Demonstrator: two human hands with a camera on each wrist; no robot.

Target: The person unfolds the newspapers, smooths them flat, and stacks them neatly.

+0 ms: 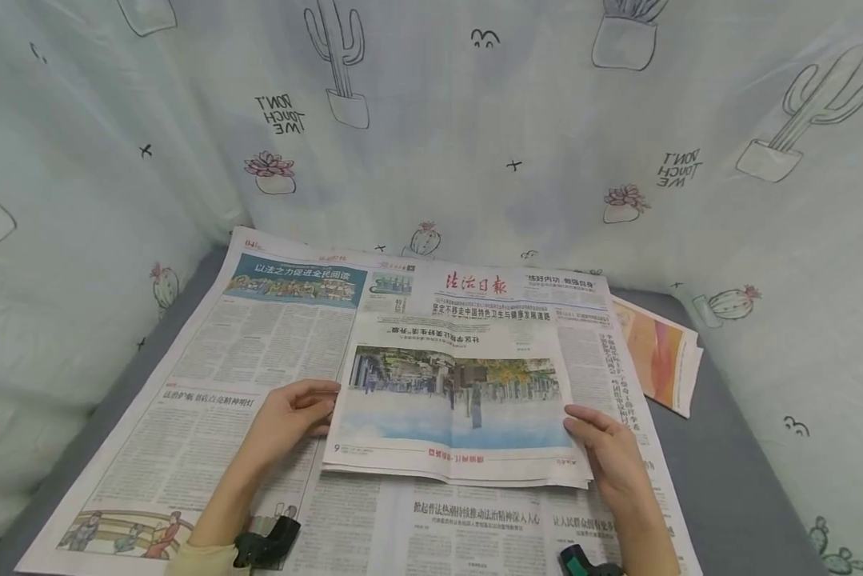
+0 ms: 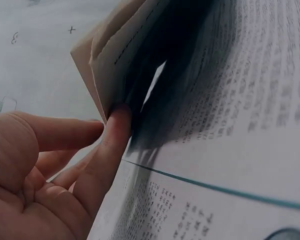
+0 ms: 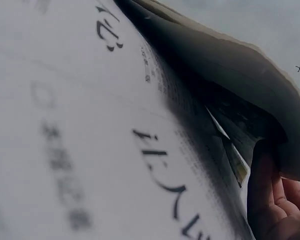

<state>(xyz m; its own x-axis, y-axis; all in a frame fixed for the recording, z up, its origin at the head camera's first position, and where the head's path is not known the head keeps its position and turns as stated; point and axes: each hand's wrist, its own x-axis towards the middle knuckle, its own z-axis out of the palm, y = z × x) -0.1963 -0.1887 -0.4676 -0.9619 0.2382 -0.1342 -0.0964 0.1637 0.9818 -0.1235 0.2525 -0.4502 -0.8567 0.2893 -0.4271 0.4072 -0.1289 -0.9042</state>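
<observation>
A folded newspaper [image 1: 445, 408] with a large street photo, its print upside down, is held by both hands above a spread-out newspaper [image 1: 208, 352]. My left hand [image 1: 290, 416] pinches its left edge between thumb and fingers. On the other side, my right hand [image 1: 607, 448] grips the right edge. The left wrist view shows the folded layers [image 2: 110, 70] between thumb and fingertips, raised off the printed sheet below. In the right wrist view the folded paper's underside [image 3: 230, 65] bows upward, dark in shadow, with fingers [image 3: 277, 205] tucked beneath it.
An orange-and-yellow printed booklet [image 1: 654, 352] lies at the right, partly under the spread newspaper. Beneath everything is a grey table surface [image 1: 733, 472]. A pale curtain [image 1: 445, 120] with cactus drawings hangs behind and along both sides.
</observation>
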